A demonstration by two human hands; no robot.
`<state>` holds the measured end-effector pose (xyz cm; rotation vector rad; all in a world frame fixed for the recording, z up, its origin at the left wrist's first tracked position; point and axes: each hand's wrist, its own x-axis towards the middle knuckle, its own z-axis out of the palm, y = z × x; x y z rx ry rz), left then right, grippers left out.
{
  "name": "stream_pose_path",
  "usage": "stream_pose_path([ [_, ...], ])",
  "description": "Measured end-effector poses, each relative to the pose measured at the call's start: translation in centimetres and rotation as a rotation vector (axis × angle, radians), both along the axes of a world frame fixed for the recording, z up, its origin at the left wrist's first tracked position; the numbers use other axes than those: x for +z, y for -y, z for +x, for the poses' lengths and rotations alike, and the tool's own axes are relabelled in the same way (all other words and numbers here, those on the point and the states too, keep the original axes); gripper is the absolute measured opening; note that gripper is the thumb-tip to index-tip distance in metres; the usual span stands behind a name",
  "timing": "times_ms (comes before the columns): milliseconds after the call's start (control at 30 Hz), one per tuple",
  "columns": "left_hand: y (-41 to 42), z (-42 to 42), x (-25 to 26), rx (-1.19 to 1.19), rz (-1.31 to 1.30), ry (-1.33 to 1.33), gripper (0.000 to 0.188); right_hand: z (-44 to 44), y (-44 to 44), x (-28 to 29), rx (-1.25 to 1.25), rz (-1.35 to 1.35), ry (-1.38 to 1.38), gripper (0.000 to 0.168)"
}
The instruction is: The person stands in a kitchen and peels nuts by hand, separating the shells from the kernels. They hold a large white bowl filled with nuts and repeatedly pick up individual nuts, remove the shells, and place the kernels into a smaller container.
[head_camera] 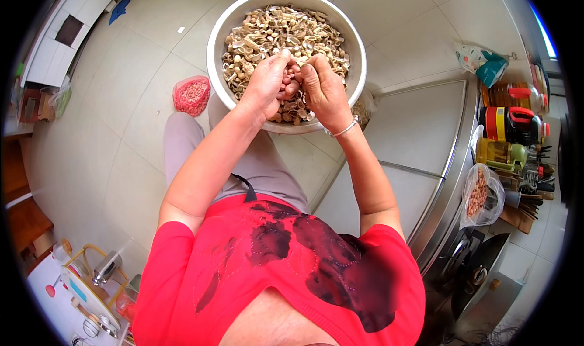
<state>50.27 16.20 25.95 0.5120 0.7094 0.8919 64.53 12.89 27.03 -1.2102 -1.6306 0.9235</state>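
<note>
A large metal basin stands before me, heaped with peanut shells and some whole-looking pods. Over it, my left hand is cupped around several pinkish peanut kernels. My right hand, with a bracelet at the wrist, meets the left at the fingertips. Between the two thumbs and forefingers is a small pale peanut shell, mostly covered by the fingers. Darker shells lie beneath the hands near the basin's close edge.
A red plastic bag of shelled peanuts sits on the tiled floor left of the basin. On the right are cabinet doors, with oil bottles, a clear bag of peanuts and a wok on the counter. A cluttered table stands lower left.
</note>
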Motion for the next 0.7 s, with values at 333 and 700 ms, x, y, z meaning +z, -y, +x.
stream_pose_path([
  [333, 2.1, -0.7, 3.4, -0.01, 0.198, 0.036, 0.025, 0.8, 1.2, 1.2, 0.214, -0.393, -0.673, 0.042],
  [700, 2.5, -0.3, 2.8, 0.047, 0.4, -0.062, 0.021, 1.7, 2.1, 1.4, 0.275, -0.433, -0.566, 0.033],
])
